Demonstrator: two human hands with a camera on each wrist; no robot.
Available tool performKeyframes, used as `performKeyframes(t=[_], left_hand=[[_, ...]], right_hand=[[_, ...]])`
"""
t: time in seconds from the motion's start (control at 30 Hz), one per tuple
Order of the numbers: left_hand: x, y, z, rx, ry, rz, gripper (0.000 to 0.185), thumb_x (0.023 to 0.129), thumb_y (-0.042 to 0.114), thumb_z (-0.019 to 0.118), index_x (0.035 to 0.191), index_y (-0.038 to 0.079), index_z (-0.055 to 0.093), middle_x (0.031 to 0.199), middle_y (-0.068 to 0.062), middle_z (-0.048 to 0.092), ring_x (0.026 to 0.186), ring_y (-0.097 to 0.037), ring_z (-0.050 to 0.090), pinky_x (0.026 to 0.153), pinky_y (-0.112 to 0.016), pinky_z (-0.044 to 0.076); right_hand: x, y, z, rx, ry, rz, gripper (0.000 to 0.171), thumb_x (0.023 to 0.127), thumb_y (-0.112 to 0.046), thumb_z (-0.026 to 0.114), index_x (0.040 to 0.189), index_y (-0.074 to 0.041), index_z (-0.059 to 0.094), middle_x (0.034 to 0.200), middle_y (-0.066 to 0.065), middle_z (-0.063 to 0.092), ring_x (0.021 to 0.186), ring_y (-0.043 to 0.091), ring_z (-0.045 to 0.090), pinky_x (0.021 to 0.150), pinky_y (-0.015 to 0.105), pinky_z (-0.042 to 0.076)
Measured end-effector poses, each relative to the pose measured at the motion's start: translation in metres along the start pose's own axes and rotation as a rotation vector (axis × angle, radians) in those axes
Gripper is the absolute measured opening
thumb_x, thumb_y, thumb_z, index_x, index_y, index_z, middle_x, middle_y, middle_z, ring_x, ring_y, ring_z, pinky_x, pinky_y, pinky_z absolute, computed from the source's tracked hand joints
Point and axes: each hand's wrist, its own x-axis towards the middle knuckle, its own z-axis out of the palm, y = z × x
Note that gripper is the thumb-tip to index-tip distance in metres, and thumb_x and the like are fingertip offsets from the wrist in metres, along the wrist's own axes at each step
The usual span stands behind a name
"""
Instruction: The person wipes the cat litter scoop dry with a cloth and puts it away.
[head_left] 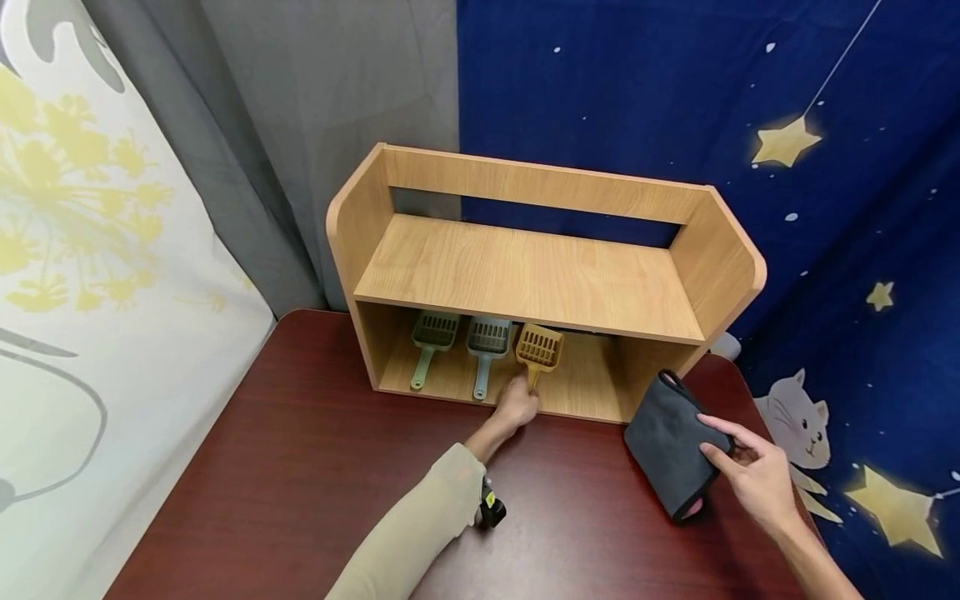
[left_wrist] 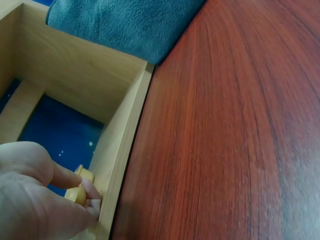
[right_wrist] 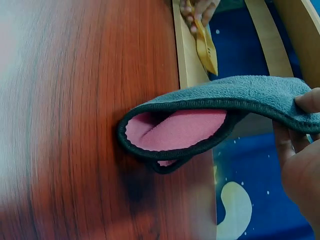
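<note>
My left hand (head_left: 516, 404) grips the handle of a yellow litter scoop (head_left: 539, 364) at the front of the shelf's lower compartment; the slotted head points inward. In the left wrist view the fingers curl round the yellow handle (left_wrist: 76, 194). My right hand (head_left: 759, 475) pinches a folded cloth (head_left: 671, 450) by one edge, thumb on one side and fingers on the other. Dark grey with black trim outside, the cloth shows a pink inner side (right_wrist: 195, 129) in the right wrist view. It hangs over the table by the shelf's right end.
A green litter scoop (head_left: 425, 360) and a blue-grey one (head_left: 483, 367) lie left of the yellow one, handles toward the front. The wooden shelf (head_left: 525, 267) stands at the back of the dark red table (head_left: 300, 467). Curtains (head_left: 615, 83) hang behind it.
</note>
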Motion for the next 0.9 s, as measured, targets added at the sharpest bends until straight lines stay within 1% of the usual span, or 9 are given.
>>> performKeyframes(t=[0.1,0.23,0.33,0.47,0.53,0.67,0.73,0.83,0.9], left_hand=[[0.004,-0.001,0.005,0.009,0.001,-0.026,0.041,0.101,0.005,0.056,0.140,-0.004,0.058,0.121,-0.025,0.069,0.118,-0.044,0.063,0.102,-0.057,0.048],[0.008,-0.001,0.009,0.026,0.008,-0.047,0.028,0.103,0.009,0.057,0.127,-0.003,0.064,0.113,-0.023,0.071,0.113,-0.043,0.065,0.097,-0.057,0.050],[0.011,-0.001,0.012,0.028,0.013,-0.057,0.020,0.103,0.011,0.058,0.117,-0.002,0.066,0.108,-0.021,0.071,0.110,-0.043,0.066,0.094,-0.057,0.050],[0.010,0.002,0.010,0.033,0.005,-0.064,0.022,0.104,0.011,0.059,0.120,-0.003,0.066,0.107,-0.020,0.071,0.110,-0.042,0.066,0.094,-0.055,0.050],[0.010,0.002,0.010,0.034,0.003,-0.057,0.022,0.104,0.012,0.059,0.120,-0.002,0.066,0.104,-0.019,0.070,0.109,-0.042,0.066,0.094,-0.055,0.050],[0.013,-0.001,0.010,0.034,0.003,-0.035,0.024,0.104,0.014,0.061,0.122,-0.001,0.064,0.105,-0.019,0.070,0.111,-0.041,0.065,0.096,-0.054,0.050],[0.013,-0.001,0.008,0.027,-0.010,-0.032,0.030,0.103,0.014,0.061,0.129,-0.002,0.063,0.113,-0.021,0.070,0.116,-0.042,0.065,0.099,-0.055,0.049],[0.008,0.004,0.000,0.028,-0.050,-0.046,0.044,0.103,0.013,0.061,0.144,-0.003,0.058,0.134,-0.022,0.067,0.129,-0.041,0.060,0.107,-0.053,0.047],[0.003,0.010,-0.008,0.024,-0.073,-0.050,0.053,0.101,0.011,0.061,0.152,-0.002,0.053,0.145,-0.021,0.062,0.134,-0.040,0.057,0.110,-0.051,0.045]], right_hand=[[-0.001,-0.002,0.008,0.042,0.013,0.013,0.040,0.087,0.017,0.076,0.126,0.011,0.070,0.097,-0.014,0.077,0.073,-0.004,0.067,0.065,0.015,0.054],[-0.002,-0.003,0.019,0.055,0.018,0.003,0.041,0.085,0.019,0.076,0.125,0.010,0.071,0.093,-0.009,0.077,0.069,-0.003,0.065,0.063,0.015,0.053],[-0.004,-0.004,0.030,0.069,-0.007,-0.008,0.041,0.085,0.018,0.077,0.125,0.009,0.071,0.089,-0.006,0.075,0.066,-0.001,0.064,0.060,0.016,0.053],[-0.008,-0.007,0.048,0.068,-0.065,-0.019,0.041,0.087,0.015,0.077,0.127,0.006,0.072,0.088,0.002,0.074,0.063,0.001,0.063,0.057,0.019,0.052],[-0.010,-0.009,0.059,0.063,-0.092,-0.033,0.042,0.087,0.014,0.078,0.127,0.004,0.072,0.091,0.007,0.074,0.063,0.002,0.063,0.056,0.020,0.052],[-0.013,-0.009,0.081,0.069,-0.153,-0.096,0.043,0.087,0.015,0.077,0.128,0.003,0.072,0.105,0.022,0.074,0.067,0.005,0.068,0.057,0.021,0.055],[-0.016,-0.009,0.091,0.061,-0.183,-0.120,0.043,0.088,0.014,0.077,0.129,0.000,0.073,0.104,0.024,0.073,0.063,0.003,0.066,0.053,0.020,0.053],[-0.022,-0.008,0.105,0.016,-0.217,-0.117,0.046,0.087,0.013,0.079,0.128,-0.007,0.075,0.096,0.020,0.073,0.053,-0.002,0.060,0.044,0.020,0.049],[-0.026,-0.007,0.113,-0.034,-0.230,-0.118,0.049,0.085,0.012,0.080,0.127,-0.013,0.076,0.094,0.013,0.074,0.047,-0.008,0.046,0.041,0.018,0.043]])
